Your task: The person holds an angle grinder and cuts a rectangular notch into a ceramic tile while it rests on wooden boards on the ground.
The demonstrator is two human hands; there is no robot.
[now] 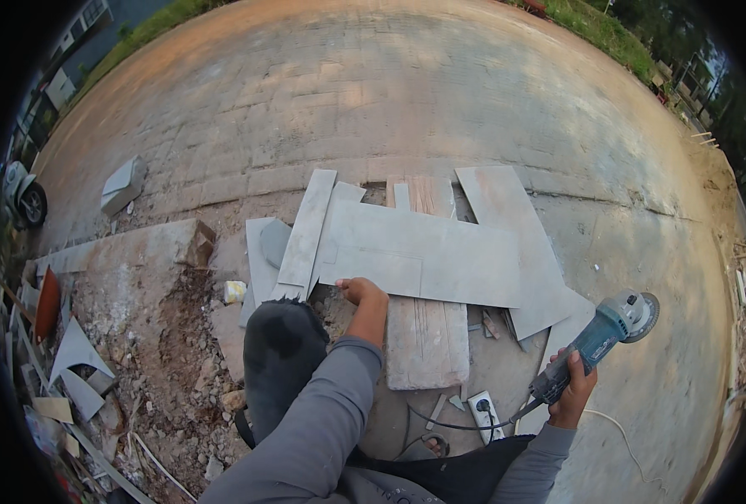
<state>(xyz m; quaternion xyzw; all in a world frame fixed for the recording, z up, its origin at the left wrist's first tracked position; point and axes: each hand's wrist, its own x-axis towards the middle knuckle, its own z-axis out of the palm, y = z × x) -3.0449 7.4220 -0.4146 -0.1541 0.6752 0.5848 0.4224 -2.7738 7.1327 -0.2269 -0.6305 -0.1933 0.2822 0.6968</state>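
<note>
There's the pale-grey rectangular tile (pixel 465 260) across a dusty oblong block (pixel 427 344), seemingly for support; left hand (pixel 364 290) curled at its near edge, pinching? Can't tell. Right of it, right hand (pixel 576 391), fingers wrapping the teal-and-black angle grinder (pixel 600 340).

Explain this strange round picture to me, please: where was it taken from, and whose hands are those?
There is no robot here. A person wears a wide fisheye camera on the head, looking down, so straight edges bend; the hands are that person's own. The right hand grips a teal-and-grey angle grinder with a round disc. The left hand is at the near edge of a large, flat grey tile marked with thin lines. That tile lies across a long, pale, scored block. On the ground nearby is a white rectangular power strip.
</note>
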